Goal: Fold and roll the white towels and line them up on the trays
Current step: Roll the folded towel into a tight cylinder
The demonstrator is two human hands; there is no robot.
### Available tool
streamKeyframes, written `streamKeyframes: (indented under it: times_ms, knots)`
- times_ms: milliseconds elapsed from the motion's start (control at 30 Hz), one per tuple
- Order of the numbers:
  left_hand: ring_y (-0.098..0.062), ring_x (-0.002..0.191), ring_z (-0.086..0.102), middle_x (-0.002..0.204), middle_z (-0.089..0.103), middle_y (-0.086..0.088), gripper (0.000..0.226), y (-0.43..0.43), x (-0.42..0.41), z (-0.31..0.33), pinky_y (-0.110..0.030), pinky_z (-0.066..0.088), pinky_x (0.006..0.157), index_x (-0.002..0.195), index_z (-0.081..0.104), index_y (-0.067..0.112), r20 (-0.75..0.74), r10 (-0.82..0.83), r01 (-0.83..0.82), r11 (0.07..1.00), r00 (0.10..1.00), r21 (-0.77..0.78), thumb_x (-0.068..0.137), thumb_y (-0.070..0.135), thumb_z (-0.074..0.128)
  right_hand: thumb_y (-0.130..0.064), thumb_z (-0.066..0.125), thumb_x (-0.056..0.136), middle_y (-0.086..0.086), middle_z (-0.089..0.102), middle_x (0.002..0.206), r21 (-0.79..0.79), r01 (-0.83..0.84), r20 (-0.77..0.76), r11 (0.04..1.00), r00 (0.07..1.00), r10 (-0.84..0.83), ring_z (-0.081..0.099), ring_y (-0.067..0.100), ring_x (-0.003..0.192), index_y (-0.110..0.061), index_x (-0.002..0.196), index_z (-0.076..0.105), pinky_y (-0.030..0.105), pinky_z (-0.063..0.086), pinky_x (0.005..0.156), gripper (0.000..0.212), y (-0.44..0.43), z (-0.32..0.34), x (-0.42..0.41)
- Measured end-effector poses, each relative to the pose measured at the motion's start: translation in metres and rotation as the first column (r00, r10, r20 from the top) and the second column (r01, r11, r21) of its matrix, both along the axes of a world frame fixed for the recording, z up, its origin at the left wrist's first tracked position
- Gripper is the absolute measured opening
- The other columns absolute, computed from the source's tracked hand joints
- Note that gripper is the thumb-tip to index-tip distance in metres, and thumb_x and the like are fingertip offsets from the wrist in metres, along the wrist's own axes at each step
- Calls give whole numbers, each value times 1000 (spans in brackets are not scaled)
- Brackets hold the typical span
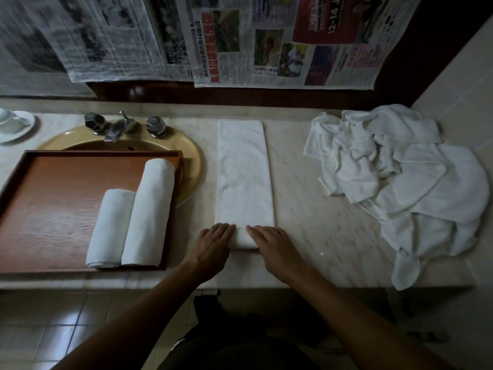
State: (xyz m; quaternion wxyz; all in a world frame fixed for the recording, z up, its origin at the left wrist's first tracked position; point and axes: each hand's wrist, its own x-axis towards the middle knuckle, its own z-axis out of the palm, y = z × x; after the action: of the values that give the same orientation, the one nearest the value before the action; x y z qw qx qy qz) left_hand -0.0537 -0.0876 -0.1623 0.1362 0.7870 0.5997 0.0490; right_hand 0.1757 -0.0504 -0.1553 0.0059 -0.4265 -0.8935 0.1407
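While 1 wooden tray (53,198) sits on the marble bench (306,182), partly over the yellow sink (192,161), it carries 2 rolled towels side by side and touching: the shorter roll (110,228) on the left, the longer roll (149,212) beside the tray's right wall. Right of the tray, 1 folded towel (244,172) lies flat on the bench as a long, narrow white strip, smooth and straight-edged, with its near end turned into a small roll. The 2 hands rest on that roll, the left hand (213,244) and the right hand (272,247), each grip open with fairly straight fingers laid flat over it. Further right, 1 crumpled heap of towels (405,182) spills over the bench edge; I cannot count its towels.
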Motion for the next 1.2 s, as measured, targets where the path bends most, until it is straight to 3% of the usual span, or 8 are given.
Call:
streamKeyframes:
  times_ms: [133,300,500,700,833,900,1033,1200]
  knots:
    - [-25,130,57,143,57,-8,55,-22,-12,-1,-42,44,107,143,47,12,113,-51,50,999,992,15,96,36,61,-19,63,99,3,49,151,-188,13,-51,982,998,-23,48,24,134,-25,154,38,37,40,111,61,-10,16,8]
    - [-18,121,60,133,62,1,49,-50,-23,1,-38,47,104,131,53,20,255,-7,17,999,967,-35,94,52,53,-43,76,86,-5,58,130,-451,89,-108,888,982,-153,55,16,117,-31,130,54,35,47,98,51,-17,19,22]
    - [-9,104,58,121,59,10,50,-47,-24,5,-35,52,87,127,59,24,425,138,-88,987,895,-136,92,60,53,-44,73,90,-9,56,122,-519,127,-219,846,936,-275,54,8,112,-30,129,68,28,44,102,41,-6,14,27]
    - [-11,104,53,113,62,9,59,-37,-19,11,-34,47,86,126,65,30,459,332,-242,939,824,-245,86,70,46,-42,58,101,-6,64,127,-368,279,-176,887,916,-361,53,21,118,-37,130,68,38,41,100,31,-10,12,16]
    - [-7,89,62,101,66,6,52,-26,-17,16,-29,50,72,114,64,26,497,438,-305,894,749,-329,82,66,52,-23,70,93,-4,62,122,20,337,-309,941,898,-314,55,21,112,-30,124,70,40,51,87,32,-40,9,-1]
    - [-5,82,63,94,67,6,45,-24,-14,18,-27,50,68,110,63,24,493,472,-331,877,730,-350,84,61,56,-20,66,93,1,61,130,121,287,-319,950,918,-236,55,25,120,-27,128,68,44,52,95,35,-55,0,-6]
    - [-9,78,63,88,66,5,26,-23,-4,19,-29,49,65,103,64,22,464,559,-448,829,686,-336,93,47,66,-14,49,96,9,46,155,188,155,-221,970,969,-112,38,33,146,-24,147,52,55,29,119,52,-67,-17,-3]
    - [-12,87,62,102,61,4,32,-25,3,13,-32,52,70,110,60,22,430,612,-537,790,664,-296,94,49,67,-11,38,92,8,39,160,137,138,-156,981,981,-116,30,34,151,-24,151,46,55,16,121,61,-61,-13,-7]
